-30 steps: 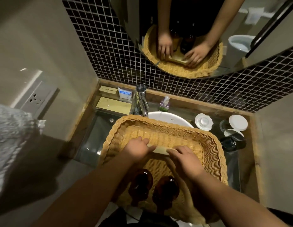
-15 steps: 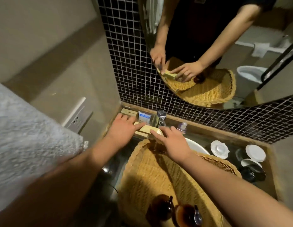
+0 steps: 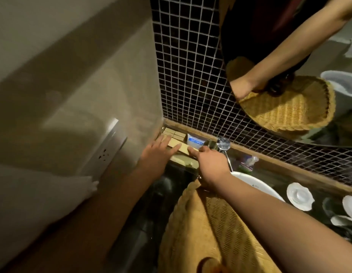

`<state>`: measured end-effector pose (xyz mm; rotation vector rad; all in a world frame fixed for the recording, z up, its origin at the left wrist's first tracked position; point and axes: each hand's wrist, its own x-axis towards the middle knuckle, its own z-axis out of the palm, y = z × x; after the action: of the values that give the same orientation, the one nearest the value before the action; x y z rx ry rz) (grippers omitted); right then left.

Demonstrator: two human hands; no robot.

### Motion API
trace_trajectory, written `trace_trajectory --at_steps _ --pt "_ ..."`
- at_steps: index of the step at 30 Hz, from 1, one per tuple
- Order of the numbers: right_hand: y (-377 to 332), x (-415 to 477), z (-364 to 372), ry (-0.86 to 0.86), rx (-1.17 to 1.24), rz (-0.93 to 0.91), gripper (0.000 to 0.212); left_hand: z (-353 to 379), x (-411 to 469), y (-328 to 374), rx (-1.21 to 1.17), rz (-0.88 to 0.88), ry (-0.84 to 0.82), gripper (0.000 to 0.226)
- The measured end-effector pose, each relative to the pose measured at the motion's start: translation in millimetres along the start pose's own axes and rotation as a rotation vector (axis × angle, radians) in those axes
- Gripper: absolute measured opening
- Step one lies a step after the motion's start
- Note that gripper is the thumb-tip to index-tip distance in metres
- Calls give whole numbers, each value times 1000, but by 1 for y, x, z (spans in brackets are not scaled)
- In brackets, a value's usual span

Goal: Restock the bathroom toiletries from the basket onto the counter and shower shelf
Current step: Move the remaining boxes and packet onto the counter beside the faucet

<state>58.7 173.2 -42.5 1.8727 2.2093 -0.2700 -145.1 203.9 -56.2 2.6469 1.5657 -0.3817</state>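
Observation:
A long pale yellow box (image 3: 181, 147) lies on a stack of similar boxes in the counter's back left corner. My left hand (image 3: 157, 154) rests on its left end with fingers spread flat. My right hand (image 3: 209, 162) holds its right end between fingertips. More small yellow boxes (image 3: 174, 133) sit behind it against the tiled wall, with a white and blue packet (image 3: 194, 141) beside them. The woven wicker basket (image 3: 206, 229) sits below my right arm, over the white sink (image 3: 253, 184). A brown bottle top (image 3: 212, 267) shows at the basket's near end.
A chrome tap (image 3: 223, 147) stands just right of my right hand. A small clear bottle (image 3: 248, 162) lies behind the sink. White cup lids (image 3: 299, 196) sit at the right. A wall socket (image 3: 106, 148) and a white towel (image 3: 33, 194) are at left. A mirror (image 3: 289, 66) hangs above.
Both hands lifted the long yellow box out of the basket and carried it up and left to the corner stack. The view has moved closer to that corner.

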Motion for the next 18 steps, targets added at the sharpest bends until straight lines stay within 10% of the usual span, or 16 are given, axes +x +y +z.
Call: trace_trajectory --at_steps 18 --pt "-11 48 19 -93 13 -8 83 60 22 7 -210 -113 -135 110"
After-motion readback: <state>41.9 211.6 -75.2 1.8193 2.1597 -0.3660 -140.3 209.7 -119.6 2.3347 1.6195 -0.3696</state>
